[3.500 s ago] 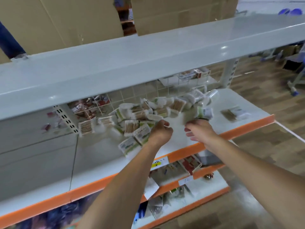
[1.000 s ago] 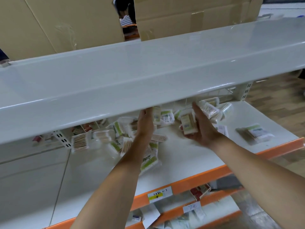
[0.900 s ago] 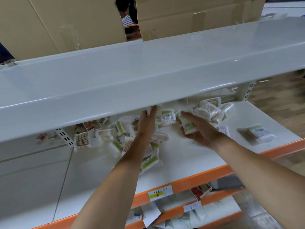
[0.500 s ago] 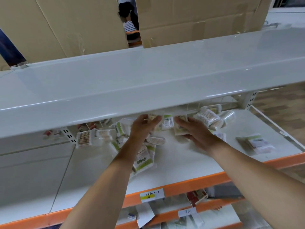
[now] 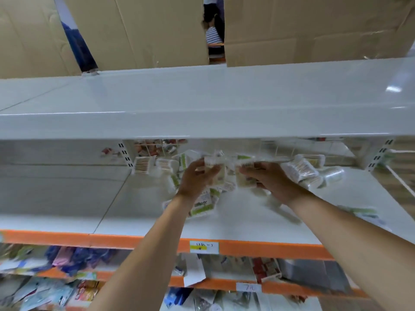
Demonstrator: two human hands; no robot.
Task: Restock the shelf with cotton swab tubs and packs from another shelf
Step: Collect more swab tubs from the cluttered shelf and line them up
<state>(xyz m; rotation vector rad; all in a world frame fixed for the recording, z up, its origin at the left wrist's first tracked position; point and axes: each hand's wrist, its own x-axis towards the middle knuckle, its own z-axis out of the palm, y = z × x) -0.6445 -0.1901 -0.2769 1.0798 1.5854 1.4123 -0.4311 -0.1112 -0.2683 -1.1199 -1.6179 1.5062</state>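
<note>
Head view: both bare arms reach up under the white upper shelf (image 5: pixel 202 102) into the orange-edged shelf (image 5: pixel 247 221) below it; the left hand (image 5: pixel 197 178) has its fingers curled round a cotton swab pack (image 5: pixel 219 173), held upright just above the shelf floor; the right hand (image 5: pixel 269 180) grips a second swab pack (image 5: pixel 243 173) between thumb and fingers, the two packs side by side and nearly touching; the picture is blurred here, so the print on them cannot be read. Behind and around the hands lies a loose heap of swab packs and tubs (image 5: pixel 175 167), against the wire back of the shelf; to its left a tub of wooden-stemmed swabs (image 5: pixel 143 163) lies on its side; to the right lie bagged swab bundles (image 5: pixel 301 169); a green-labelled pack (image 5: pixel 202 206) lies flat under the left wrist; another flat pack (image 5: pixel 361 213) lies well apart near the right forearm. A yellow price label (image 5: pixel 204 246) sits on the orange front edge; lower shelves hold mixed packets (image 5: pixel 67 261); cardboard sheets (image 5: pixel 139 30) stand behind the top shelf.
</note>
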